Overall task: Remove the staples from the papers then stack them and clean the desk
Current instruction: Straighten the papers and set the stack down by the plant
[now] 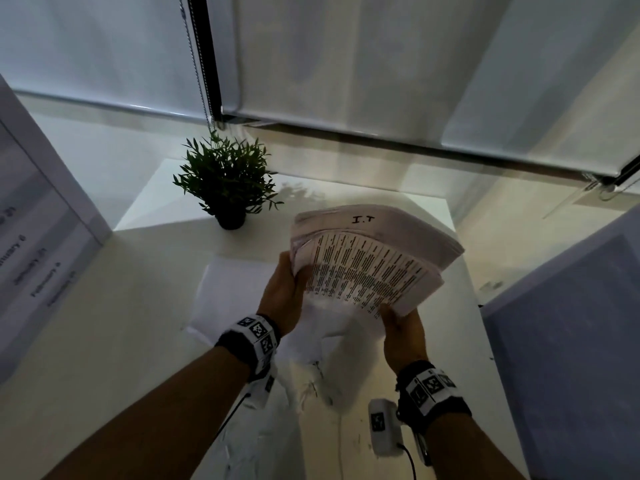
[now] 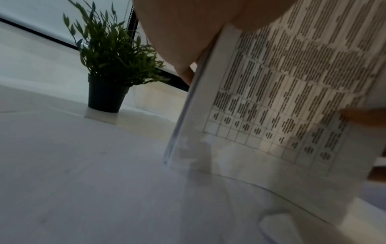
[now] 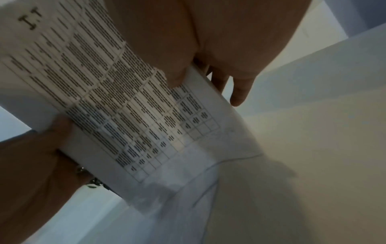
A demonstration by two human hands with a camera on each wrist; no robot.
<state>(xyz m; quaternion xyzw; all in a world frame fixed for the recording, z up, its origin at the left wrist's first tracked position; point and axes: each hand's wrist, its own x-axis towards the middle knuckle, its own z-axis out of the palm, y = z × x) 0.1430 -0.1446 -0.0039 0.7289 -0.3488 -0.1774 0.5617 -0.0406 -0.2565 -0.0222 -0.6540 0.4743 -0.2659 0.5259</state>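
You hold the stack of papers [image 1: 374,258] up over the middle of the counter [image 1: 145,306], its printed table facing you and "I.T" handwritten on the top sheet. Your left hand [image 1: 282,296] grips the stack's edge at nine o'clock, thumb on the front. Your right hand [image 1: 403,336] pinches the near corner at five o'clock, thumb on the printed face and fingers [image 3: 238,89] behind. In the left wrist view the stack's lower edge meets the loose white sheets [image 1: 235,306] lying flat under it.

The potted plant [image 1: 227,183] stands at eleven o'clock from the stack, well apart, on the counter's far part. A small white device [image 1: 384,429] with a cable lies near the right edge at five o'clock, just beside your right wrist. Bare counter shows at nine o'clock of the sheets, towards the board [image 1: 38,209] with printed dates that leans at the left edge. A blue panel [image 1: 568,323] borders the right edge.
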